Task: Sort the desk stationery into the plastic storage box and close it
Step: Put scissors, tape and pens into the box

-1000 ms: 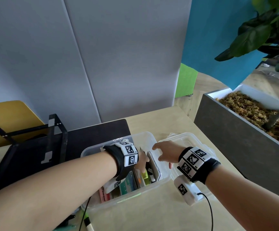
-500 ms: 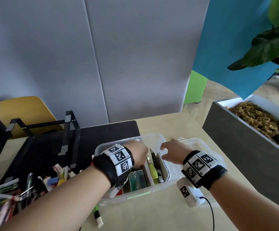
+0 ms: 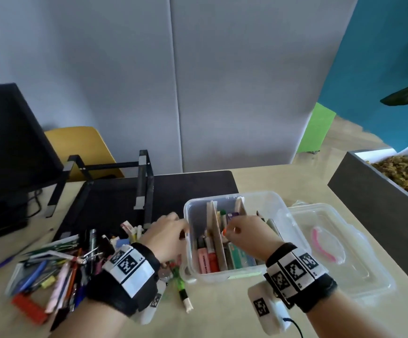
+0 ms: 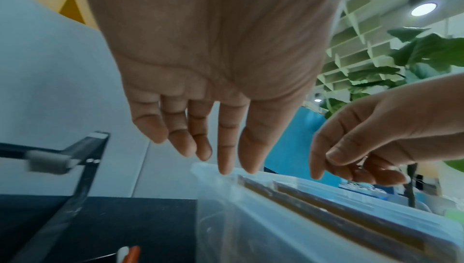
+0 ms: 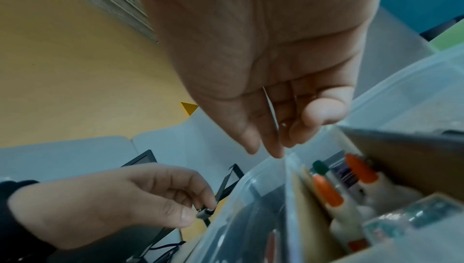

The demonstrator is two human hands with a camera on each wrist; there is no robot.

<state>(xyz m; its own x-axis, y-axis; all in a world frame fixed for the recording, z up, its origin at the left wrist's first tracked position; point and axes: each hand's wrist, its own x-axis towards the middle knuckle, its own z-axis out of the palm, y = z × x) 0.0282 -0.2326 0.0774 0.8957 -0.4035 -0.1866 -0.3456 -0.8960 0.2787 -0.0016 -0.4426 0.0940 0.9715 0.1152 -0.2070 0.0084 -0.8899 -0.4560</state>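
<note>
The left hand (image 3: 166, 236) hangs relaxed and empty beside the storage box (image 3: 275, 203), while the right hand (image 3: 249, 231) pinches a thin pin (image 5: 271, 110) above it.

One storage box (image 3: 232, 274), one lid (image 3: 359, 272), two cardboard dividers (image 3: 216, 240), two hands (image 3: 166, 236).
</note>
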